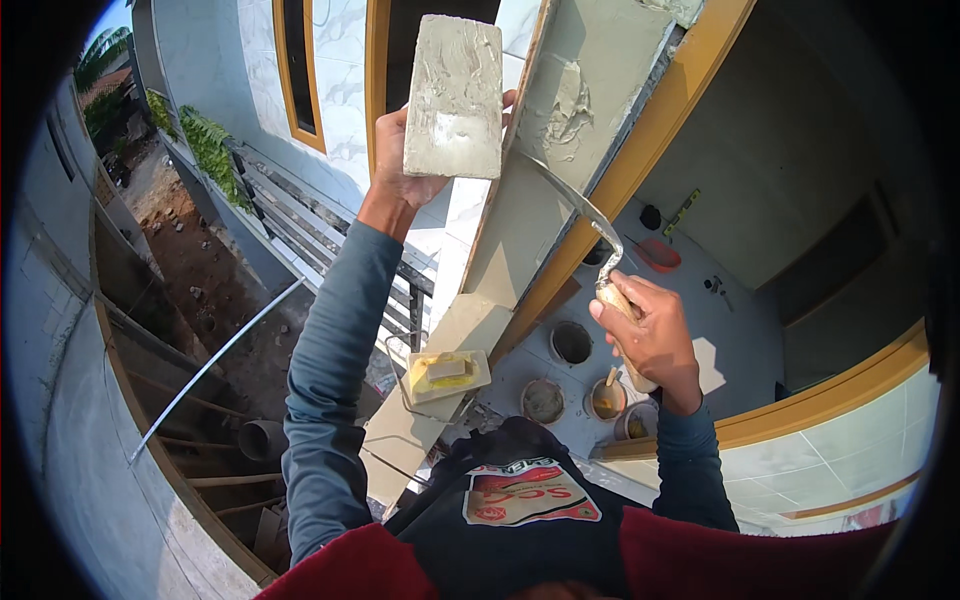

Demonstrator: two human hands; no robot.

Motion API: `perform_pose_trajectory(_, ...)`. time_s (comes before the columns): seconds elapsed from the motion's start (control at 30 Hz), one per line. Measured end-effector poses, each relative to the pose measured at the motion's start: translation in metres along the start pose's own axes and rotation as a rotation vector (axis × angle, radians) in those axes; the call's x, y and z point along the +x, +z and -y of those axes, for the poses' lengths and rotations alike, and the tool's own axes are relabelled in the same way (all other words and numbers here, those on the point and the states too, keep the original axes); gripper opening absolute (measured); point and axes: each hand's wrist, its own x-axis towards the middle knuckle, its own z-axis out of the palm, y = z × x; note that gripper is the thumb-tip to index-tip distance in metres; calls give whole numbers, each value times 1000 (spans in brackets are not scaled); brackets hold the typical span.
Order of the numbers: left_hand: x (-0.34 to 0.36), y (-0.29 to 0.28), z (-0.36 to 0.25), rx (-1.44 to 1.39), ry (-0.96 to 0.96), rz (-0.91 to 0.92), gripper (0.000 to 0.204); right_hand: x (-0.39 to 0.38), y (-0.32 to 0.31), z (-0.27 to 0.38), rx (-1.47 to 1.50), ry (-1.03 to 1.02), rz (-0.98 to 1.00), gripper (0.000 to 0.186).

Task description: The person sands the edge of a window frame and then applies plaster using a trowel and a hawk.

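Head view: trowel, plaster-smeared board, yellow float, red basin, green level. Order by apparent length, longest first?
1. Trowel, tip to handle end
2. Plaster-smeared board
3. Yellow float
4. Red basin and green level: too close to rank

Apparent only; the last two lie farther from the camera.

Long, creased slate-blue fabric sleeves (338, 345) here! Dark-red cloth shoulders (355, 562), black shirt front (435, 515), and there's a rectangular red-and-beige print (535, 493).
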Motion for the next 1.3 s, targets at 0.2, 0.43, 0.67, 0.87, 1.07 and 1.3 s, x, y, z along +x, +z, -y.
perform_pose_trajectory(0.2, 9, -17, 11, -121, 35, 122, 61, 13, -60, 82, -180, 37, -82, 38)
perform_pose_trajectory(0.43, 12, -23, 7, 87, 11, 163, 67, 24, -37, 75, 42, -140, -340, 34)
perform_pose_trajectory(0.67, 12, -19, 4, -57, -12, 163, 64, 46, 86, -17, 840, -263, -204, 45)
perform_pose_trajectory(0.87, 7, -11, 0, -97, 4, 89, 61, 72, 123, -32, 1000, -194, -179, 44)
perform_pose_trajectory(1.07, 10, -16, 1, -36, -1, 84, 61, 48, 126, -41, 1043, -125, -199, 41)
perform_pose_trajectory(1.3, 12, -21, 7, -100, 7, 113, 61, 39, 106, -20, 902, -208, -305, 41)
